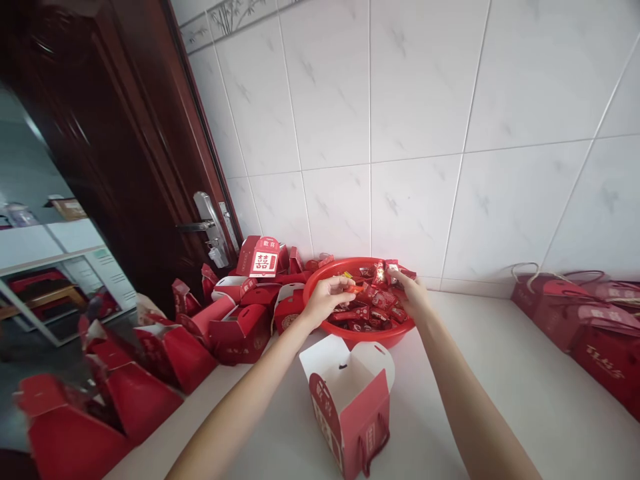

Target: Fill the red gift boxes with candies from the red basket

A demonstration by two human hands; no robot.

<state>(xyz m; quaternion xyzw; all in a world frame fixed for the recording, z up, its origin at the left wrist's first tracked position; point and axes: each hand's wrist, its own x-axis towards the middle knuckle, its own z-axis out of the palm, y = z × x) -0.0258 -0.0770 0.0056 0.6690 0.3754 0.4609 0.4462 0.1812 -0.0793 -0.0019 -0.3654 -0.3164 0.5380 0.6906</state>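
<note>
Both my hands are over a red plastic basket (pixel 373 339) heaped with red-wrapped candies (pixel 383 299). In my left hand (pixel 326 299), at the left side of the basket, the thumb and fingers pinch an orange-red wrapped candy (pixel 355 289). My right hand (pixel 411 292) reaches over the right rim, its fingers closed at a red and white wrapped candy (pixel 393 272); part of the grip is hidden. Nearer to me, between my forearms, an open red gift box (pixel 364 417) stands upright with its flaps spread and its white inside showing.
Several red gift boxes (pixel 240 330) crowd the left side of the white table (pixel 465 347). More red boxes with cord handles (pixel 585 320) line the right edge. A tiled wall (pixel 415 120) rises behind the basket. At the left is a dark wooden door (pixel 135 127) with a metal handle.
</note>
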